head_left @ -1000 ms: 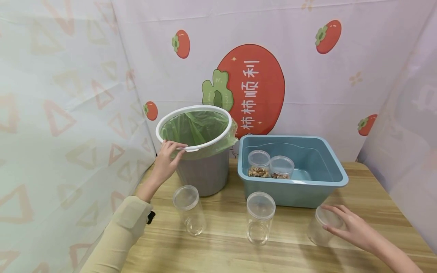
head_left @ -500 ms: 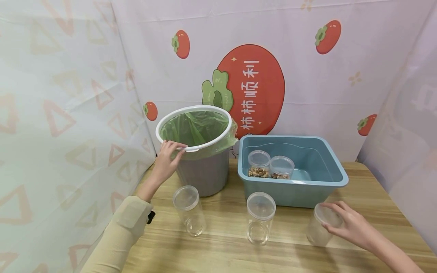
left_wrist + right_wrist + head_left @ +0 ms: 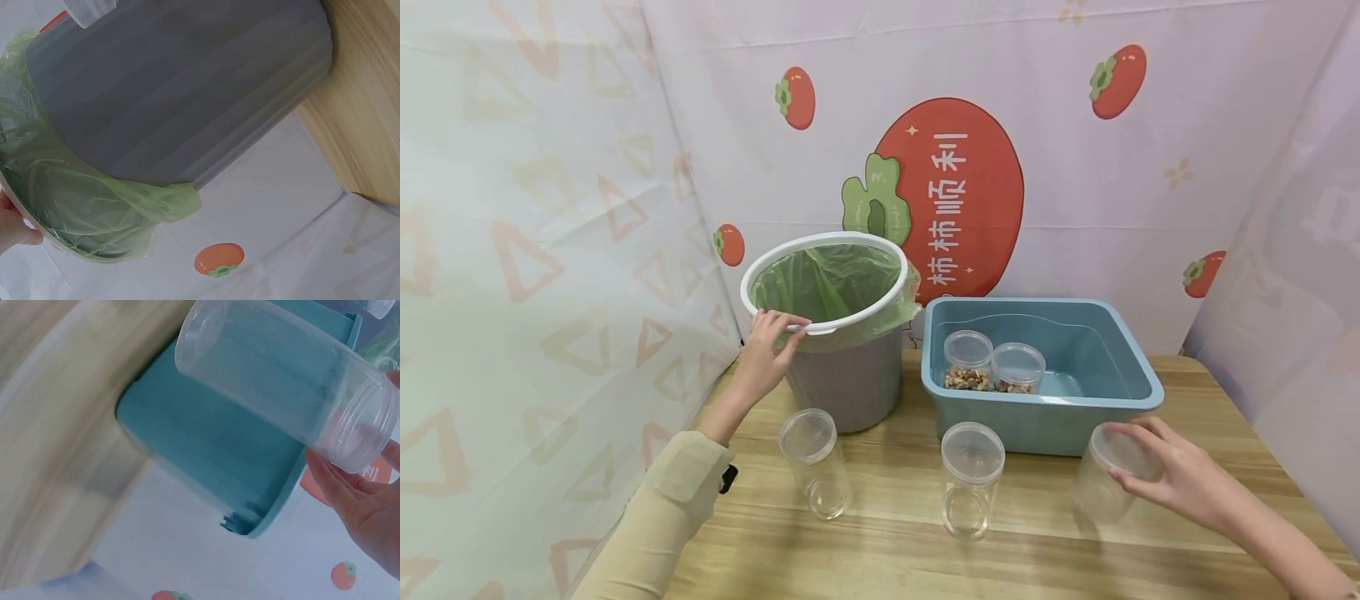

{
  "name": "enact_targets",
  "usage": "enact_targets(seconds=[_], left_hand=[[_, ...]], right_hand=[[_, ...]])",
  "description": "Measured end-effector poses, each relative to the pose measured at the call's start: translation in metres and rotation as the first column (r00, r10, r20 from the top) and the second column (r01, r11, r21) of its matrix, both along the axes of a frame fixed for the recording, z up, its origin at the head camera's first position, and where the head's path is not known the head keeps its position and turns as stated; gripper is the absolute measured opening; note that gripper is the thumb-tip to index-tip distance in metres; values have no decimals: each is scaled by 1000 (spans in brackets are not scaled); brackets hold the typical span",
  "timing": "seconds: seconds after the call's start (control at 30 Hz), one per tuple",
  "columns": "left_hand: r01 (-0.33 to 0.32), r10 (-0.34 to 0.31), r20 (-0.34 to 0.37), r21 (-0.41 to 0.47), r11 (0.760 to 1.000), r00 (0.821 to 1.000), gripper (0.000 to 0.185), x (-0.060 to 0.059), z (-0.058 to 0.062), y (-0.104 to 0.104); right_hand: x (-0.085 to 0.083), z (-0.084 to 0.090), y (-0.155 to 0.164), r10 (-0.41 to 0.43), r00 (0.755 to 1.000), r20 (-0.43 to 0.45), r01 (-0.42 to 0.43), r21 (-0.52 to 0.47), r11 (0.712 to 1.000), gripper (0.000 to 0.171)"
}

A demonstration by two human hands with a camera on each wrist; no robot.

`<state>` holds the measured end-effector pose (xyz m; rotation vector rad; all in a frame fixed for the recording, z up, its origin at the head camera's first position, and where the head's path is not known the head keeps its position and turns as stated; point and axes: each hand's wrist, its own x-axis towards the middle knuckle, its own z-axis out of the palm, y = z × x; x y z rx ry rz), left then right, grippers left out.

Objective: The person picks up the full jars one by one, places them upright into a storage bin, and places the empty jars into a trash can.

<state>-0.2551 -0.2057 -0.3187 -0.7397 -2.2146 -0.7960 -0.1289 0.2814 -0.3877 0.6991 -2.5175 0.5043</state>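
Observation:
My left hand [image 3: 762,357] pinches the white rim ring [image 3: 859,319] of a grey trash bin [image 3: 850,387] lined with a green plastic bag [image 3: 831,275]. In the left wrist view its fingers [image 3: 17,230] show at that ring's edge. On the right, my right hand [image 3: 1187,473] grips a clear lidded plastic jar [image 3: 1101,487] by its top, thumb and fingers around the lid. Nothing shows inside this jar [image 3: 269,369] in the right wrist view. Two similar clear jars stand on the table, one at left [image 3: 820,471] and one in the middle [image 3: 970,483].
Behind the jars sits a blue plastic tub [image 3: 1015,429]. Inside it at the left are two clear jars with walnut-like pieces, one jar [image 3: 968,358] beside the other jar [image 3: 1018,367]. A patterned cloth backdrop [image 3: 970,50] stands close behind the wooden table [image 3: 895,558].
My right hand has raised the right-hand jar slightly and tilted it a little. My left hand stays on the bin's rim.

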Motion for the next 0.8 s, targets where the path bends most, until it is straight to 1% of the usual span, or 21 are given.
enact_targets(seconds=[0.4,0.63,0.8], left_hand=[[6,-6,-17,8,1000,1000,12,1,-1,0],[0,0,-29,10,1000,1000,12,0,-2,0],[9,-9,-26,17,1000,1000,12,0,-1,1]], right_hand=[[-5,28,-3,3,1000,-8,-3,22,1000,56],[-13,47,-9,29,999,-24,-28,28,999,55],[-21,59,-16,46,999,-23,-45,34,998,53]])
